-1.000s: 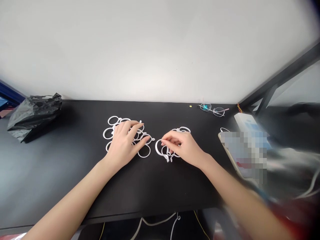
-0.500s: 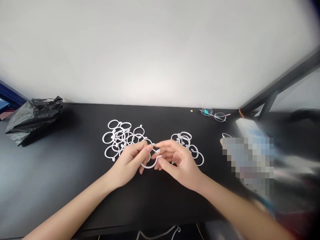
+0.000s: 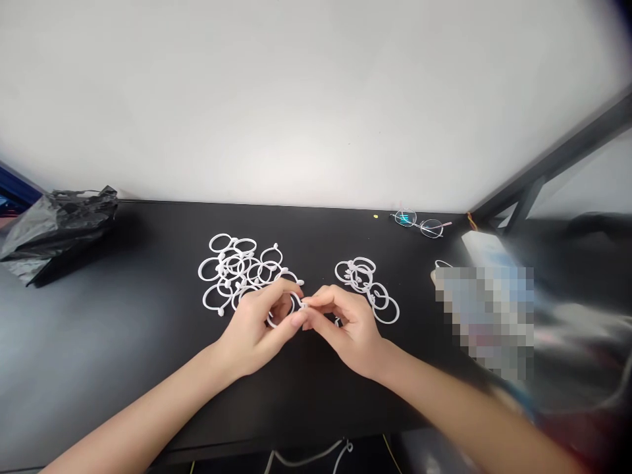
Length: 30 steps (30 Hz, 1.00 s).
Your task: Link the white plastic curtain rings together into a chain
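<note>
Between my two hands is a white plastic shower curtain ring (image 3: 297, 299) with knobbed ends. My left hand (image 3: 251, 332) grips it by the left side, thumb below and fingers curled around. The fingertips of my right hand (image 3: 353, 332) pinch the ring's right end, close against the left thumb. Fingers cover the joint, so I cannot tell whether the ends are fastened. Beyond my left hand lies a heap of similar white rings (image 3: 223, 259). A smaller cluster of rings (image 3: 351, 268) lies past my right hand, partly hidden by it.
Everything rests on a black table (image 3: 316, 388) against a pale wall. A crumpled black plastic bag (image 3: 64, 227) sits far left. Eyeglasses (image 3: 419, 225) lie at the back right. A white and blue box (image 3: 488, 253) and a blurred-out item stand on the right.
My right fingers have closed in on the ring's end, and both thumbs now meet. The ring's gap, visible before, is covered. The view has shifted slightly.
</note>
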Each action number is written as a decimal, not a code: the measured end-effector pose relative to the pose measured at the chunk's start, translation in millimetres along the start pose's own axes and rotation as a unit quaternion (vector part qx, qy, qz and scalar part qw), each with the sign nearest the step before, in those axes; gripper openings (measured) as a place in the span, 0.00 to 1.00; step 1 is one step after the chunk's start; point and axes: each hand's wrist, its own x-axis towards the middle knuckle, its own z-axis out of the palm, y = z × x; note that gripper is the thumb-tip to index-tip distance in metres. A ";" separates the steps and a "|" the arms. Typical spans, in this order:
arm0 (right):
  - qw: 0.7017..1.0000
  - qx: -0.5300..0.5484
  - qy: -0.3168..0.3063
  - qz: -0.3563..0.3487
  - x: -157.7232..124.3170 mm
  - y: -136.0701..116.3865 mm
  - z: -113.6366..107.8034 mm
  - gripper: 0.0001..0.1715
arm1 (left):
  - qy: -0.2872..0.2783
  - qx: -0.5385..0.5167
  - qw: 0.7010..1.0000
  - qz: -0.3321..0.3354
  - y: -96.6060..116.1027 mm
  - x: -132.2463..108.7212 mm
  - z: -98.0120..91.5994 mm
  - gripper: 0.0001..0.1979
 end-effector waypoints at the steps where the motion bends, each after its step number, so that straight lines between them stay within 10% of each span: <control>1: 1.000 -0.003 -0.006 -0.011 -0.4 0.0 0.7 0.03 | 0.010 0.035 0.999 0.030 -0.9 -1.6 0.1 0.15; 15: 0.992 -0.094 -0.087 -0.021 -2.0 5.8 0.9 0.13 | -0.040 -0.001 0.999 -0.018 -2.4 -1.1 1.2 0.20; 24: 0.996 -0.081 -0.017 -0.030 2.0 9.6 -4.0 0.05 | 0.132 0.420 0.895 0.064 -45.6 24.7 -40.3 0.19; 30: 0.994 -0.095 0.006 -0.045 3.6 9.9 -5.4 0.04 | 0.179 0.349 0.920 0.013 -29.5 12.3 -67.7 0.17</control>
